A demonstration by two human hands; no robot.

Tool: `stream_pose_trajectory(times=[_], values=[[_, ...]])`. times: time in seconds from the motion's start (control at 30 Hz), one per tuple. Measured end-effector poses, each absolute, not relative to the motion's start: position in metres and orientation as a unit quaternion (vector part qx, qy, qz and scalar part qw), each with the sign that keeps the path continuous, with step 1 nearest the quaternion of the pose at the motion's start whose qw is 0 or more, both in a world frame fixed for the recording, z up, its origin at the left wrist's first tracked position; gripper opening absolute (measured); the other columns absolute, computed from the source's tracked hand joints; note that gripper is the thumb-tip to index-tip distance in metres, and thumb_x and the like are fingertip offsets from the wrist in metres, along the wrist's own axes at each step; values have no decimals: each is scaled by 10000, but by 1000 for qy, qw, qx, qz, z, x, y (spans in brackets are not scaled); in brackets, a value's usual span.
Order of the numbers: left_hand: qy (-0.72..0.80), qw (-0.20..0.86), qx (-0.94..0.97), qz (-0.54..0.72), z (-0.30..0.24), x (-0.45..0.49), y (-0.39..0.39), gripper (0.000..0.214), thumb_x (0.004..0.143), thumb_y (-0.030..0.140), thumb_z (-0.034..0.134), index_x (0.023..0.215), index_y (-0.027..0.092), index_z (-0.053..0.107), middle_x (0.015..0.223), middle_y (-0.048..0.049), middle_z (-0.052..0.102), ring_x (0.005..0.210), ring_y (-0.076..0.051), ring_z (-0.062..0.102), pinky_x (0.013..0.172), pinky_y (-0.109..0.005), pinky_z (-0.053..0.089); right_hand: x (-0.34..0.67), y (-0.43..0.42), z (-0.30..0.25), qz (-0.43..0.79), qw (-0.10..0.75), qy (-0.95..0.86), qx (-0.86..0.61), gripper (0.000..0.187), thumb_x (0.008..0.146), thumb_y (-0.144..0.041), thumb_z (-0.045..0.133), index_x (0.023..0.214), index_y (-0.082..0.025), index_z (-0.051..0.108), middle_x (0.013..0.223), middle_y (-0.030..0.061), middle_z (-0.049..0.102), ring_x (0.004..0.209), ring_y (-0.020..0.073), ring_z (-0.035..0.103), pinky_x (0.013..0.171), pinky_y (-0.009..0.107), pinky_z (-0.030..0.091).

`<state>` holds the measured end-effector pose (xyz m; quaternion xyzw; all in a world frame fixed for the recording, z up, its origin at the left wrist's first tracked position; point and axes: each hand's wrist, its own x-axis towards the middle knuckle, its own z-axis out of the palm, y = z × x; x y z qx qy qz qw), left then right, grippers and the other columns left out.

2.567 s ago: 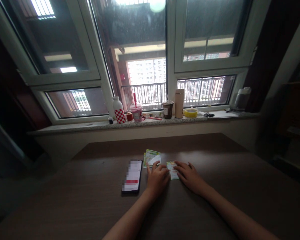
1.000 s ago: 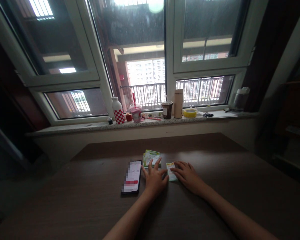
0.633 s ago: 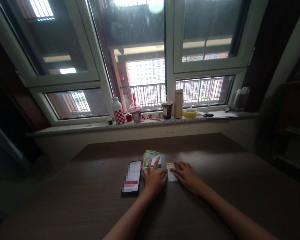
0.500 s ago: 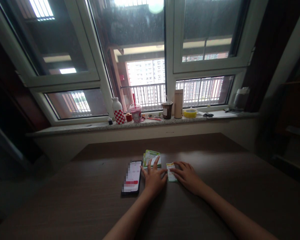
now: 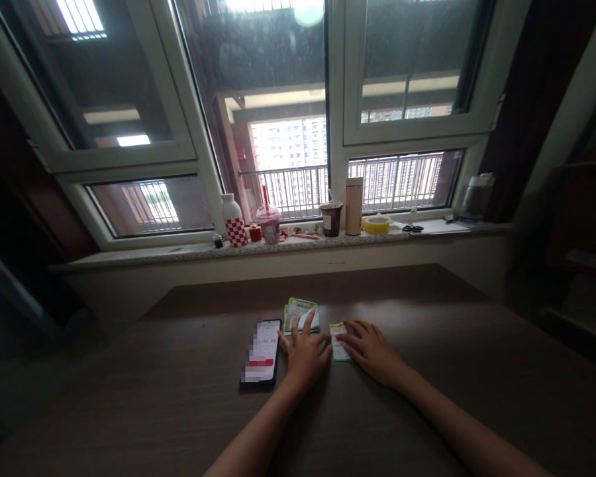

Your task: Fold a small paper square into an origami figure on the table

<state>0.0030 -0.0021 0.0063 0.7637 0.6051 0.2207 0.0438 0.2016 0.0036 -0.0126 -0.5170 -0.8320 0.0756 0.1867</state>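
Observation:
My left hand [image 5: 305, 354] rests palm down with its fingers spread, the fingertips at the near edge of a small pile of green-and-white cards [image 5: 298, 311]. Its thumb side reaches the left edge of a narrow paper slip [image 5: 338, 331], white with a yellow top and green bottom edge. Over the right part of that slip lies my right hand [image 5: 372, 351], fingers stretched out and partly covering it. Left of my left hand lies a phone [image 5: 265, 348] with a lit timer screen, part of it pixelated.
The brown table [image 5: 153, 397] reaches to the wall under the window. Along the stone sill [image 5: 189, 254] stand a red-checked bottle [image 5: 236, 228], a pink drink cup [image 5: 269, 225], a dark cup [image 5: 331, 218], a tan flask [image 5: 353, 205], yellow tape [image 5: 377, 226] and scissors [image 5: 412, 228].
Both hands, the slip, the cards and the phone keep their places. The whole view has shifted only very slightly.

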Motion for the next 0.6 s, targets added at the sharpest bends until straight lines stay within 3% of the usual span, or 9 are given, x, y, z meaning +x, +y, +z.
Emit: stream_pose_trajectory(times=[0.33, 0.6], values=[[617, 52, 757, 207, 6, 3, -1, 218, 829, 423, 614, 1028, 448, 698, 1573, 95, 228, 1436, -375, 108, 1027, -774, -26, 201, 5, -14, 74, 176, -831, -523, 381, 954, -479, 357, 1291, -437, 529, 1496, -6, 389, 1378, 283, 298, 1111, 599, 210], [619, 47, 755, 211, 3, 4, 0, 225, 816, 442, 633, 1030, 418, 696, 1570, 67, 250, 1433, -369, 114, 1028, -773, -19, 201, 4, -14, 67, 174, -829, -527, 386, 957, -484, 343, 1289, -431, 532, 1498, -4, 385, 1373, 288, 302, 1107, 586, 228]])
